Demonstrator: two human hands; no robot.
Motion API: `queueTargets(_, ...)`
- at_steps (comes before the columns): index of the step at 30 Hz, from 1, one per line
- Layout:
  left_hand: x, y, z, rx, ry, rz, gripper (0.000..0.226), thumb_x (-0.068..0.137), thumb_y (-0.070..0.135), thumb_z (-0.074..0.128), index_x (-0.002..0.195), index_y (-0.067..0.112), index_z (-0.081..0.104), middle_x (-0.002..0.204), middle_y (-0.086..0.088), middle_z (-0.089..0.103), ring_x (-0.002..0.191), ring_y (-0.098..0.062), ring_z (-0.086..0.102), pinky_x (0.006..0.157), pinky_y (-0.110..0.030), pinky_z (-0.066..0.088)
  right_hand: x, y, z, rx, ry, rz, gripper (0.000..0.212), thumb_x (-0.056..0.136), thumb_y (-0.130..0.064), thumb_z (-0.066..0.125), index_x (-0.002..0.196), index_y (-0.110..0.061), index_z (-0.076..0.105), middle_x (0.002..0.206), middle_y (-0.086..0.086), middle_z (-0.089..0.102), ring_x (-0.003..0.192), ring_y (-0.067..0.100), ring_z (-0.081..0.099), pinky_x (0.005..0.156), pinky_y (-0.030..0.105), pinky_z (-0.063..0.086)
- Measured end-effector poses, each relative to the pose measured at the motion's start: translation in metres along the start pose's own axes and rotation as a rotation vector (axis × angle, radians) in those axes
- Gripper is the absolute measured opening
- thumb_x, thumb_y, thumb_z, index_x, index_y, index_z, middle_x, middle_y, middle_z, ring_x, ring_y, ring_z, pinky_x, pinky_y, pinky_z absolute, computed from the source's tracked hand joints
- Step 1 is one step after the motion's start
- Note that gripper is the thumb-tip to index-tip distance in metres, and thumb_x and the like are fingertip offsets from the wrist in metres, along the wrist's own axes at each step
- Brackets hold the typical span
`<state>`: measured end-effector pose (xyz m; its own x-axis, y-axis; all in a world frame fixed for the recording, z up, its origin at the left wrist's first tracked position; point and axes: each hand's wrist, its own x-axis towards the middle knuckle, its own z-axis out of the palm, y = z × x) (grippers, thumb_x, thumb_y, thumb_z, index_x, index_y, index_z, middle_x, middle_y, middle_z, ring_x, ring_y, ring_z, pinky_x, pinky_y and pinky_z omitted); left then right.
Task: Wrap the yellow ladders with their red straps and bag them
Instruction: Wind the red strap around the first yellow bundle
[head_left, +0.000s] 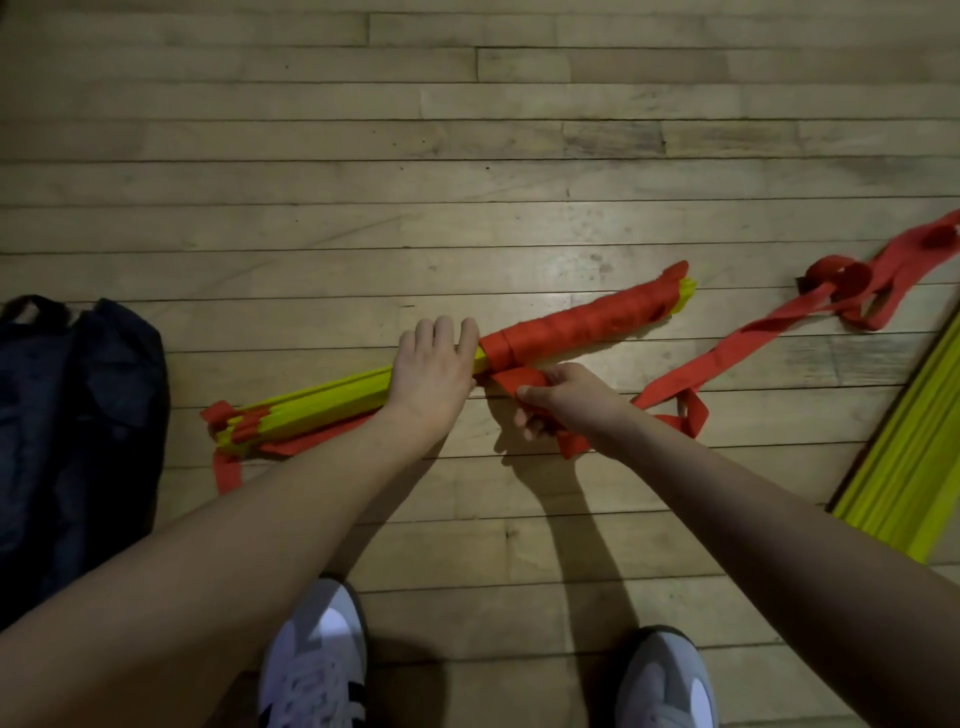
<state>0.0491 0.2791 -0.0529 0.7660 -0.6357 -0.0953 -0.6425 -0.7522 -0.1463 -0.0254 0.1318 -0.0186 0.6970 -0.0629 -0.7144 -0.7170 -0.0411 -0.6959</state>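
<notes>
A bundle of yellow ladder rungs (332, 402) lies slanted on the wooden floor, its right half wound in red strap (576, 322). My left hand (434, 371) rests over the bundle's middle, fingers curled over its far side, right at the edge of the wound part. My right hand (563, 400) pinches the loose red strap just below the bundle. From there the free strap (727, 348) trails right across the floor to a tangle (852, 291). A dark bag (72, 426) lies at the left.
A second stack of yellow rungs (904, 457) lies at the right edge. My two grey and white shoes (317, 660) (665, 680) stand at the bottom. Bare wooden floor (467, 130) stretches beyond the bundle.
</notes>
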Motion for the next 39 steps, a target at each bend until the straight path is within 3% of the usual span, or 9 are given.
queueTargets(5, -0.039, 0.010, 0.005, -0.037, 0.034, 0.144, 0.062, 0.070, 0.035, 0.070, 0.122, 0.001, 0.061, 0.104, -0.017, 0.061, 0.088, -0.034, 0.059, 0.072, -0.036, 0.050, -0.003, 0.020, -0.002, 0.047, 0.005, 0.060, 0.012, 0.097, -0.003, 0.048, 0.091, -0.002, 0.058, 0.067, 0.007, 0.060, 0.048, 0.013, 0.056, 0.044, 0.021, 0.043)
queueTargets(10, -0.045, 0.006, 0.014, -0.069, -0.048, 0.140, 0.073, 0.063, 0.014, 0.077, 0.133, 0.011, 0.056, 0.101, -0.024, 0.062, 0.084, -0.040, 0.063, 0.074, -0.041, 0.054, -0.008, 0.030, 0.003, 0.104, -0.007, 0.037, 0.010, 0.095, -0.003, 0.051, 0.093, -0.002, 0.061, 0.070, 0.007, 0.063, 0.052, 0.013, 0.058, 0.049, 0.023, 0.044)
queueTargets(14, -0.034, 0.005, 0.005, -0.125, -0.215, 0.041, 0.070, 0.094, 0.015, 0.048, 0.154, 0.021, 0.013, 0.125, -0.016, 0.046, 0.111, -0.034, 0.048, 0.090, -0.039, 0.043, -0.010, 0.014, -0.002, -0.082, -0.026, 0.103, 0.019, 0.088, 0.009, 0.041, 0.081, 0.000, 0.057, 0.068, 0.012, 0.062, 0.050, 0.019, 0.059, 0.047, 0.025, 0.046)
queueTargets(16, -0.025, 0.004, 0.001, -0.111, -0.224, -0.048, 0.069, 0.097, 0.020, 0.046, 0.154, 0.016, 0.006, 0.130, -0.015, 0.042, 0.117, -0.033, 0.045, 0.092, -0.039, 0.042, -0.010, 0.005, -0.005, -0.198, -0.024, 0.176, 0.022, 0.086, 0.008, 0.038, 0.077, -0.001, 0.056, 0.064, 0.012, 0.063, 0.049, 0.020, 0.060, 0.047, 0.024, 0.048)
queueTargets(21, -0.002, -0.011, 0.000, -0.080, -0.212, -0.115, 0.067, 0.097, 0.025, 0.050, 0.151, 0.008, 0.014, 0.130, -0.016, 0.042, 0.118, -0.034, 0.044, 0.089, -0.040, 0.042, -0.009, -0.010, -0.009, -0.233, -0.002, 0.313, 0.022, 0.089, 0.002, 0.040, 0.081, 0.002, 0.061, 0.067, 0.015, 0.063, 0.057, 0.026, 0.061, 0.060, 0.031, 0.051)
queueTargets(24, 0.008, -0.019, -0.002, -0.053, -0.209, -0.105, 0.061, 0.094, 0.027, 0.054, 0.143, 0.006, 0.026, 0.129, -0.016, 0.042, 0.117, -0.033, 0.043, 0.091, -0.039, 0.040, -0.011, -0.004, -0.008, -0.236, 0.022, 0.215, 0.017, 0.090, -0.012, 0.053, 0.079, -0.003, 0.062, 0.063, 0.011, 0.056, 0.053, 0.020, 0.050, 0.054, 0.029, 0.043)
queueTargets(28, 0.010, -0.023, -0.006, -0.078, -0.201, -0.064, 0.056, 0.091, 0.038, 0.059, 0.132, 0.007, 0.037, 0.125, -0.015, 0.043, 0.116, -0.031, 0.044, 0.090, -0.037, 0.041, -0.002, 0.007, -0.006, -0.181, 0.124, 0.120, 0.052, 0.099, -0.048, 0.040, 0.085, -0.005, 0.066, 0.063, 0.007, 0.052, 0.055, 0.016, 0.047, 0.049, 0.024, 0.036)
queueTargets(33, 0.000, -0.017, -0.009, -0.093, -0.181, -0.009, 0.065, 0.090, 0.048, 0.058, 0.136, 0.009, 0.035, 0.128, -0.011, 0.039, 0.117, -0.028, 0.042, 0.092, -0.035, 0.040, 0.001, 0.008, -0.007, -0.193, 0.066, 0.129, 0.026, 0.095, -0.019, 0.051, 0.095, 0.001, 0.067, 0.069, 0.008, 0.054, 0.057, 0.015, 0.048, 0.050, 0.024, 0.038)
queueTargets(39, -0.023, -0.005, -0.011, -0.110, -0.149, 0.089, 0.046, 0.093, 0.025, 0.052, 0.134, 0.010, 0.037, 0.132, -0.014, 0.035, 0.118, -0.030, 0.040, 0.095, -0.037, 0.039, -0.004, 0.014, -0.010, -0.215, -0.054, 0.119, 0.013, 0.085, -0.020, 0.070, 0.094, -0.012, 0.066, 0.093, 0.010, 0.067, 0.086, 0.023, 0.063, 0.077, 0.033, 0.049)
